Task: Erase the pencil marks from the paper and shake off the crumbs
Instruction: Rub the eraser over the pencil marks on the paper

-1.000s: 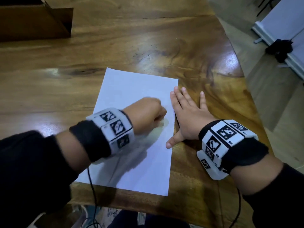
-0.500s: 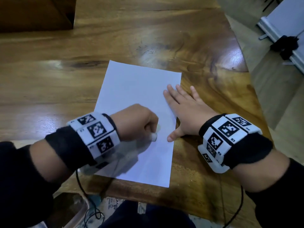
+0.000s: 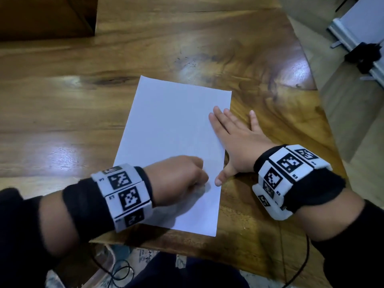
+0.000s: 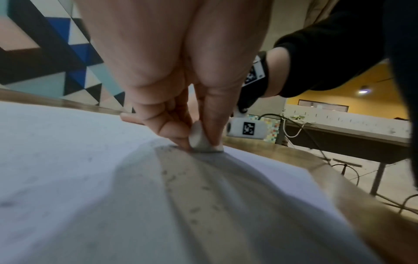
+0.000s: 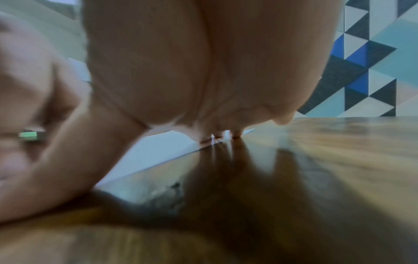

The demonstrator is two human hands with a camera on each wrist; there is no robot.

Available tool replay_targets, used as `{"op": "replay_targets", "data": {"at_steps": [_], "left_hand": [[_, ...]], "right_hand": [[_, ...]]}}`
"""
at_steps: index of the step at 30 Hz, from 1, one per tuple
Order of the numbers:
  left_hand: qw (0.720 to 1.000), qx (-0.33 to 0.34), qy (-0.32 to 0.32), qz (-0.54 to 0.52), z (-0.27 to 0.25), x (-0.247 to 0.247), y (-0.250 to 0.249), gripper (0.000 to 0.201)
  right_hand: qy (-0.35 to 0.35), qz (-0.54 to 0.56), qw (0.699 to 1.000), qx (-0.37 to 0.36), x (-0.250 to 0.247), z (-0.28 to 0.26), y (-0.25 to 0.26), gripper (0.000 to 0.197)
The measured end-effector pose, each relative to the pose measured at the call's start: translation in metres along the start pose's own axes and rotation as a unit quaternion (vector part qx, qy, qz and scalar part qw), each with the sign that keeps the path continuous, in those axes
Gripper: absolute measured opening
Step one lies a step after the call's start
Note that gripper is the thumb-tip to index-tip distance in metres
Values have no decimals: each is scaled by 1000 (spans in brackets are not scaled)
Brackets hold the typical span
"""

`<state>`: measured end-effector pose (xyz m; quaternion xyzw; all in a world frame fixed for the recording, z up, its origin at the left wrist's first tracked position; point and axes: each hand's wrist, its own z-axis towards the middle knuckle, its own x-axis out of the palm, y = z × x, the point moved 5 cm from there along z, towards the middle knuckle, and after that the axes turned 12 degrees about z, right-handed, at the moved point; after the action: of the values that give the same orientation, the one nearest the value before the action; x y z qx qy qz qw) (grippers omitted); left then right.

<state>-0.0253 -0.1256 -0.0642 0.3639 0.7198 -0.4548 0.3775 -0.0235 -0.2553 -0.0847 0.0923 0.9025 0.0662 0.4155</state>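
Observation:
A white sheet of paper [image 3: 174,129] lies flat on the wooden table [image 3: 83,113], near its front edge. My left hand [image 3: 180,179] is curled over the sheet's lower right part. In the left wrist view its thumb and fingers pinch a small white eraser [image 4: 200,141] whose bottom touches the paper [image 4: 68,160]. Grey eraser crumbs [image 4: 199,201] lie scattered on the sheet behind the eraser. My right hand [image 3: 234,140] lies flat with straight fingers across the paper's right edge, fingertips [image 5: 218,137] pressing it down, little finger on the wood.
A dark wooden box [image 3: 45,17] stands at the table's far left corner. The table's right edge [image 3: 324,113] curves away to a tiled floor with a white stand [image 3: 357,30]. Cables [image 3: 116,271] hang below the front edge.
My left hand with the eraser has slid back and forth over the sheet's lower right part, now a little further right. The right hand stays pressed on the paper's edge.

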Motion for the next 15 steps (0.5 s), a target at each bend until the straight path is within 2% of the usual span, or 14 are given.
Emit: {"op": "replay_targets", "data": {"at_steps": [2,7,9,11,13,15], "left_hand": [[1000,-8,16,10,5,-5,3,14],[990,-110,-57,66,44,-34,20,16],[993,-78,-48,68,32,-23,10,20],[998,-23,0,51,14,-4,-5,20],[999,-26,43,21,1,9,-10,17],[998,-22,64,-12,-1,12,-5,22]], "right_hand": [[3,1,1000,0,0,0,0,153],[8,-7,1000,9,0,2,1,155],[7,-3,1000,7,0,1,1,154],[5,-2,1000,3,0,1,0,153],[6,-3,1000,4,0,1,-1,153],[10,-4,1000,6,0,0,0,153]]}}
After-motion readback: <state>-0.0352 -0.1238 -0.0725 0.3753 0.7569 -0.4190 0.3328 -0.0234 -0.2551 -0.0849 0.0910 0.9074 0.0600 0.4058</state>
